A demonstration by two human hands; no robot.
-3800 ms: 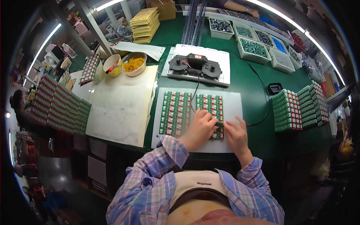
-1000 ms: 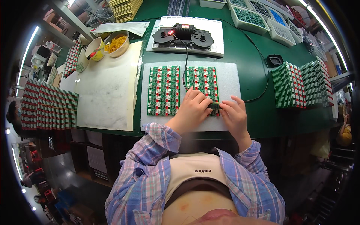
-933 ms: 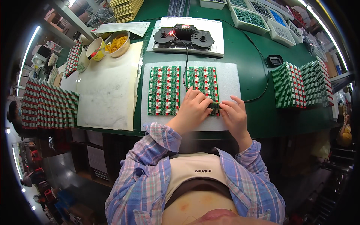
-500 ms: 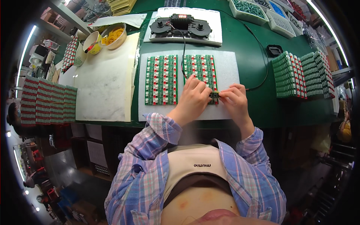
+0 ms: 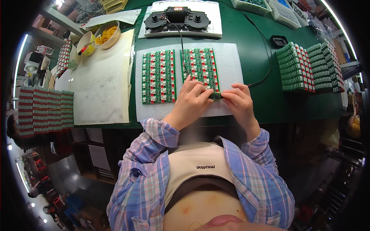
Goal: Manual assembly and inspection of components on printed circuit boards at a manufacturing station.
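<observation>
Two green circuit board panels lie side by side, the left panel point(image 5: 158, 77) fully in sight and the right panel point(image 5: 200, 63) partly under my left hand. My left hand point(image 5: 191, 100) reaches over the lower part of the right panel, thumb and fingers pinched at a small dark part point(image 5: 216, 95). From the other side my right hand point(image 5: 239, 101) pinches the same part with thumb and forefinger. It sits at the panel's near right corner; its exact kind is too small to tell. A thin black cable point(image 5: 182, 42) runs down to my left fingers.
Under the panels is a white foam sheet point(image 5: 146, 111). Beyond it a black two-reel device point(image 5: 177, 23) rests on white foam. Stacked boards stand right point(image 5: 298, 69) and left point(image 5: 46, 111). A bowl of yellow bands point(image 5: 109, 35) and parts bins point(image 5: 283, 17) sit farther back.
The whole view has shifted, so the table and panels appear a little farther left and up. Both hands keep their pinch on the small dark part, which has changed its tilt slightly.
</observation>
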